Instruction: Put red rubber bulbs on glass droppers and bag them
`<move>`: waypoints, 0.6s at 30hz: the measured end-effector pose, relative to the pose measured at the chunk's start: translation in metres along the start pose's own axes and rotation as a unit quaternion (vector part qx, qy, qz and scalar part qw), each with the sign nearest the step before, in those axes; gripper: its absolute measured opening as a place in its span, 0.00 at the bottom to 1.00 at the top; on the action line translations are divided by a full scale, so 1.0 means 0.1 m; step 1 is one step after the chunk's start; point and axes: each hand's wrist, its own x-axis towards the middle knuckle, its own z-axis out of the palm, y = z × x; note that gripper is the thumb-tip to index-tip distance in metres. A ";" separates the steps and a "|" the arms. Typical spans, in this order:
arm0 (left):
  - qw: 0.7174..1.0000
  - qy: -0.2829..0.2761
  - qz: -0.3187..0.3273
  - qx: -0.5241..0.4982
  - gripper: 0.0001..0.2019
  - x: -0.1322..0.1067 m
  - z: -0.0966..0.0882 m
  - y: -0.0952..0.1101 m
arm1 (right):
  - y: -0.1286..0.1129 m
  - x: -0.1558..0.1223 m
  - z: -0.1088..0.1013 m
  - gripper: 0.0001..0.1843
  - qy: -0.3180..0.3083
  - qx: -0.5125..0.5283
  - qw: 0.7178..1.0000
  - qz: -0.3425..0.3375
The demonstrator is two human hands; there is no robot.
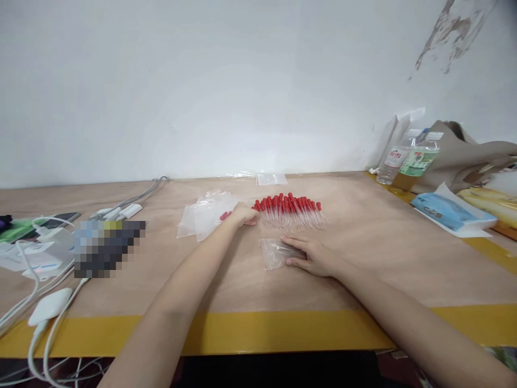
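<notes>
My left hand is closed at the left end of a row of glass droppers with red rubber bulbs. Its fingertips touch or nearly touch the leftmost ones; what they pinch, if anything, is hidden. My right hand lies with fingers stretched out over a clear plastic bag just in front of the droppers. The droppers lie side by side, bulbs toward the wall and thin tips toward me. Left of my left hand, clear flat bags are spread overlapping, with a few loose red bulbs on them.
Another bag lies by the wall. White chargers and cables crowd the left side. At the right stand two drink bottles with a blue tissue pack in front. Yellow tape runs along the table's front edge.
</notes>
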 end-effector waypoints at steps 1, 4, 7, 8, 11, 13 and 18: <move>1.000 0.003 -0.005 -0.014 0.15 -0.04 -0.06 0.01 | 0.00 0.00 0.00 0.30 0.001 -0.001 1.000 -0.001; 0.999 0.014 0.008 -0.052 0.21 -0.31 -0.28 0.01 | -0.01 0.00 0.01 0.29 0.006 0.001 1.000 -0.005; 0.988 0.017 0.085 -0.130 0.24 -0.69 -0.48 -0.10 | 0.00 0.00 0.04 0.29 0.014 0.005 1.000 0.001; 0.981 0.011 0.117 -0.156 0.24 -0.81 -0.52 -0.16 | 0.00 0.00 0.05 0.29 0.015 0.005 1.000 0.005; 0.972 -0.002 0.134 -0.193 0.24 -1.07 -0.52 -0.35 | 0.00 0.00 0.08 0.29 0.014 0.001 1.000 0.015; 0.969 0.010 0.125 -0.212 0.24 -1.13 -0.47 -0.44 | 0.00 0.00 0.09 0.28 0.017 0.002 1.000 0.014; 0.962 0.005 0.118 -0.247 0.23 -1.12 -0.27 -0.50 | 0.00 0.01 0.11 0.28 0.032 0.004 0.999 0.009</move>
